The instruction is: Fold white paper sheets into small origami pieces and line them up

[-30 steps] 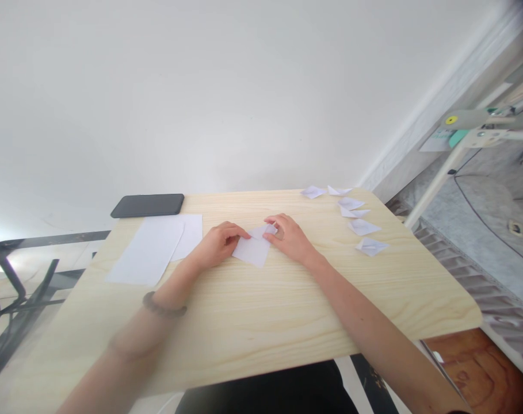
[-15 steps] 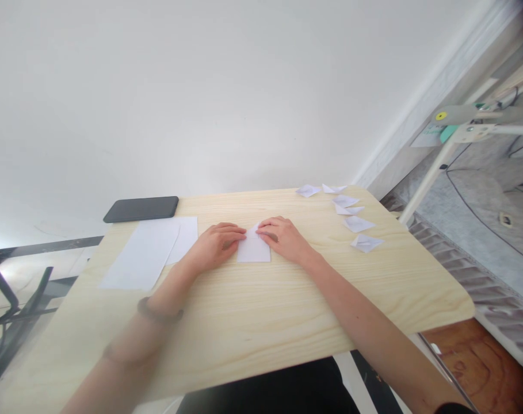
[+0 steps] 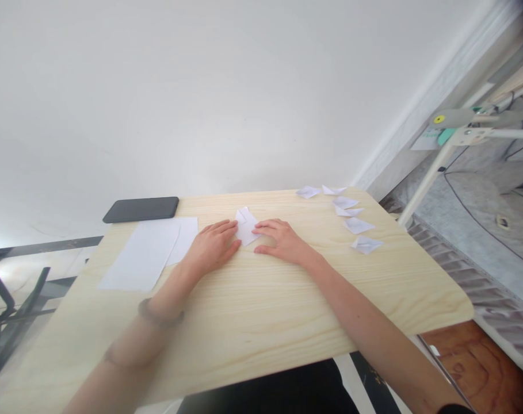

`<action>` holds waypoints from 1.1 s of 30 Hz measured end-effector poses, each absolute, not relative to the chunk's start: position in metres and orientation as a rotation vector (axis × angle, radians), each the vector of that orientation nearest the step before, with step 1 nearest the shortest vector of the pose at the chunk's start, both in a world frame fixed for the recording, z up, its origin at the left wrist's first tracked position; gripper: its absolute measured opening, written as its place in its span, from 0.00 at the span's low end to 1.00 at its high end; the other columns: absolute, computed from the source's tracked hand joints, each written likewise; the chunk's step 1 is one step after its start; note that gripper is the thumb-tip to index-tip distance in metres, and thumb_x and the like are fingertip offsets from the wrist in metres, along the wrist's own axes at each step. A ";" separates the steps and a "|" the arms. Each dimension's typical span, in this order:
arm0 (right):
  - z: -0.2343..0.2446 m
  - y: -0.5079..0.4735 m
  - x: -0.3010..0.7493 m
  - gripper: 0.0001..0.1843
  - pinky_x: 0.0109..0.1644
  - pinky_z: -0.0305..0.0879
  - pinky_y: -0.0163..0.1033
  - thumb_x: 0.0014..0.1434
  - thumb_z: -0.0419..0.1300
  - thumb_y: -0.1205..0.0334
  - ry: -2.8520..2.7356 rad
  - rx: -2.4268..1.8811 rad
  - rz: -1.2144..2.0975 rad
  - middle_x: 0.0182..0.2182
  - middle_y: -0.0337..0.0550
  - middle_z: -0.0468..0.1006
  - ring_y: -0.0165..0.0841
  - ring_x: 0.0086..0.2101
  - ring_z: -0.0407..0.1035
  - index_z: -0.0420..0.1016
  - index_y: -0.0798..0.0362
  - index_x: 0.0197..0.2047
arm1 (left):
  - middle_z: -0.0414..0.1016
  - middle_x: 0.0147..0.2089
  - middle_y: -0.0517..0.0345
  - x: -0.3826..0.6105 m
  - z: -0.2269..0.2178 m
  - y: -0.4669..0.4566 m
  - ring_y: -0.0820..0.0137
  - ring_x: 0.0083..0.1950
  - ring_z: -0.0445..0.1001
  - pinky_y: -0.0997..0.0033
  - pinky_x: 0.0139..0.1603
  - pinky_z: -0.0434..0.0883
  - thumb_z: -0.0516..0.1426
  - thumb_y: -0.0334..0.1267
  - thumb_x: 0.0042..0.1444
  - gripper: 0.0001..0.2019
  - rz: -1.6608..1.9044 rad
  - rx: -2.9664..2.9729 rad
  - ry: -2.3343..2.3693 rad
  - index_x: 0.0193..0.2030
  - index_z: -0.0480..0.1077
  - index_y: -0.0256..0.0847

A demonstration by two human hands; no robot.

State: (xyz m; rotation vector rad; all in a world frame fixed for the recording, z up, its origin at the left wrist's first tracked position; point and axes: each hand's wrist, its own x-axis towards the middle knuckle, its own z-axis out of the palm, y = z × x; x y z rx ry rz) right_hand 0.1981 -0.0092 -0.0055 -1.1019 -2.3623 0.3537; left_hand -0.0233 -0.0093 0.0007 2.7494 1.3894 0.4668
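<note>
A small folded piece of white paper (image 3: 246,226) lies near the middle of the light wooden desk (image 3: 261,310), toward its far side. The left hand (image 3: 213,246) rests flat and open on the desk, its fingertips pressing on the paper's left edge. The right hand (image 3: 281,238) is also spread flat, fingers touching the paper's right edge; neither hand grips anything, they only press down. A dark bead bracelet (image 3: 160,311) sits on the left wrist.

To the left lie flat white sheets (image 3: 151,253), and beyond them, at the far edge, a dark phone (image 3: 141,209). Along the far right side of the desk a scatter of small folded paper shapes (image 3: 351,215) runs toward the right edge.

The paper is held only by light pressure at two edges, so I judge it could slide or rotate on the smooth wood if one hand pushes harder than the other, skewing a crease. A raised flap at its far tip looks loose and might spring open if pressure lifts.
</note>
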 end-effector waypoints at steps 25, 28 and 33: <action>-0.010 -0.003 0.194 0.09 0.46 0.58 0.39 0.56 0.53 0.59 -2.182 -1.166 0.387 0.35 0.41 0.72 0.31 0.37 0.64 0.72 0.52 0.30 | 0.71 0.38 0.52 -0.011 0.010 -0.015 0.67 0.40 0.69 0.68 0.40 0.66 0.46 0.39 0.59 0.14 0.534 2.814 1.325 0.35 0.72 0.40; -0.014 0.000 0.192 0.11 0.45 0.58 0.41 0.55 0.53 0.57 -2.143 -1.312 0.303 0.36 0.43 0.70 0.33 0.38 0.63 0.71 0.52 0.29 | 0.72 0.36 0.53 -0.011 0.011 -0.017 0.67 0.39 0.70 0.69 0.37 0.66 0.46 0.39 0.59 0.13 0.453 2.849 1.325 0.35 0.71 0.39; -0.016 0.000 0.189 0.13 0.45 0.57 0.41 0.55 0.53 0.53 -2.138 -1.379 0.249 0.37 0.44 0.67 0.34 0.39 0.61 0.69 0.53 0.28 | 0.72 0.40 0.54 -0.011 0.009 -0.020 0.68 0.39 0.71 0.70 0.37 0.66 0.48 0.38 0.58 0.13 0.451 2.845 1.321 0.48 0.67 0.45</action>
